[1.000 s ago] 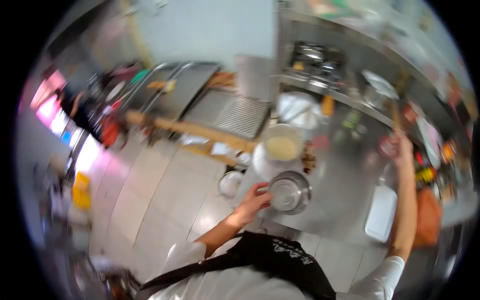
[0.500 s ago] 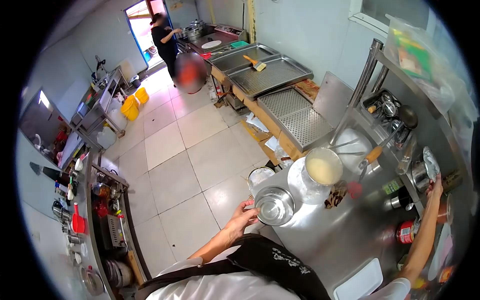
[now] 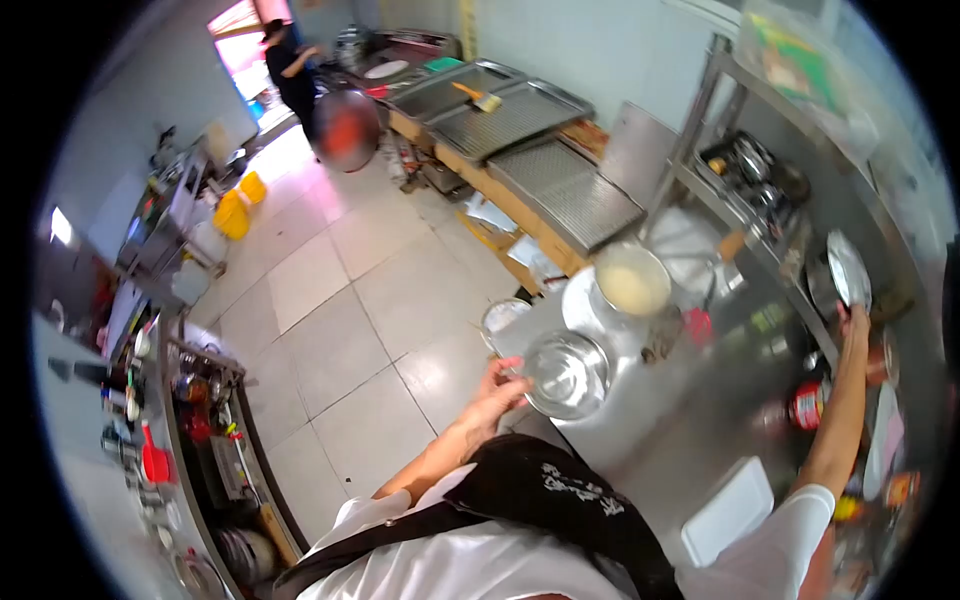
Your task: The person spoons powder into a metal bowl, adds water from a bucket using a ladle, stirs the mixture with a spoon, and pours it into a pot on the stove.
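My left hand (image 3: 497, 393) grips the left rim of a round stainless-steel bowl (image 3: 566, 375), which is at the edge of the steel worktop. Its inside is shiny, and I cannot tell whether it holds clear liquid. My right hand (image 3: 852, 322) reaches out to the shelf on the right, its fingers closed on the lower edge of a round, shiny metal lid or shallow dish (image 3: 849, 268), tilted up on its side. Behind the bowl is a metal pot (image 3: 633, 278) with pale yellow contents. Beside the pot lies a brown crumpled piece (image 3: 660, 335).
A white plastic tray (image 3: 728, 511) lies on the steel worktop (image 3: 640, 430). A red-labelled jar (image 3: 808, 405) stands under the shelf. Beyond are perforated trays (image 3: 568, 190) and a pastry brush (image 3: 478, 97). A utensil bin (image 3: 750, 165) sits on the rack. Another person (image 3: 290, 75) stands near the doorway.
My view has shifted and blurred slightly. The shiny metal piece in my right hand now shows a wider, rounder face and sits higher from the shelf container. My left hand still holds the bowl.
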Motion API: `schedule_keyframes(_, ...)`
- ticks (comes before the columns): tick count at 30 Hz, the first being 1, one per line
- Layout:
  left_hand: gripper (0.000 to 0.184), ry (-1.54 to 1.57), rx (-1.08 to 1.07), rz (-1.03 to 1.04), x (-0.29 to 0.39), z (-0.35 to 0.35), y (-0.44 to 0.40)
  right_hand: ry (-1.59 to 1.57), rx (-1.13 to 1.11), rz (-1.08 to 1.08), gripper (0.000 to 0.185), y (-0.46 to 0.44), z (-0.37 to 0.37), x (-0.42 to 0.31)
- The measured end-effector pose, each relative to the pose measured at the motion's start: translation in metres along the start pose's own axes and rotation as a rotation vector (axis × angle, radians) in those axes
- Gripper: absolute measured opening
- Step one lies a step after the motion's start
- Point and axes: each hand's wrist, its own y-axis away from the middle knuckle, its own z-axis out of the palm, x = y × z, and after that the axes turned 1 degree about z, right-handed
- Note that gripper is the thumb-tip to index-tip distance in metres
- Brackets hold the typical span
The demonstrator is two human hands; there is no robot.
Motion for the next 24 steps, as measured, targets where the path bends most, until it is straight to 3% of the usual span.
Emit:
schedule_keyframes(2, 0.056, 0.02, -0.013, -0.023, 0.003, -0.006, 0.001, -0.049, -0.042, -0.101, 0.022, 0.047, -0.001, -0.012)
schedule_keyframes(3, 0.06, 0.044, -0.022, -0.033, 0.002, -0.012, 0.0, -0.05, 0.02, -0.068, 0.016, 0.102, 0.013, -0.03)
schedule_keyframes(5, 0.058, 0.029, -0.007, -0.043, -0.003, -0.02, -0.005, 0.27, -0.011, 0.043, 0.014, 0.186, 0.021, -0.054)
schedule_keyframes(7, 0.048, 0.008, 0.012, -0.045, -0.008, -0.025, -0.01, 0.301, 0.027, 0.062, 0.014, 0.263, 0.033, -0.059)
schedule_keyframes(9, 0.048, 0.009, 0.018, -0.05, -0.01, -0.027, -0.012, 0.305, -0.096, 0.08, 0.01, 0.325, 0.026, -0.05)
schedule_keyframes(15, 0.046, -0.013, -0.082, -0.126, -0.009, -0.018, -0.023, 0.531, -0.206, 0.336, 0.01, 0.441, 0.008, 0.071)
schedule_keyframes(16, 0.048, -0.029, -0.107, -0.12, -0.01, -0.016, -0.028, 0.676, -0.201, 0.309, 0.014, 0.451, 0.003, 0.106)
schedule_keyframes(18, 0.05, -0.063, -0.153, -0.136, -0.01, -0.012, -0.033, 0.611, -0.239, 0.38, 0.024, 0.48, 0.004, 0.156)
schedule_keyframes(20, 0.052, -0.091, -0.177, -0.144, -0.007, -0.007, -0.037, 0.727, -0.318, 0.539, 0.027, 0.495, 0.004, 0.187)
schedule_keyframes(23, 0.051, -0.12, -0.204, -0.165, -0.011, 0.008, -0.045, 0.543, -0.119, 0.451, 0.033, 0.52, 0.005, 0.227)
schedule_keyframes(24, 0.05, -0.13, -0.203, -0.174, -0.011, 0.011, -0.047, 0.552, -0.139, 0.514, 0.035, 0.524, 0.006, 0.225)
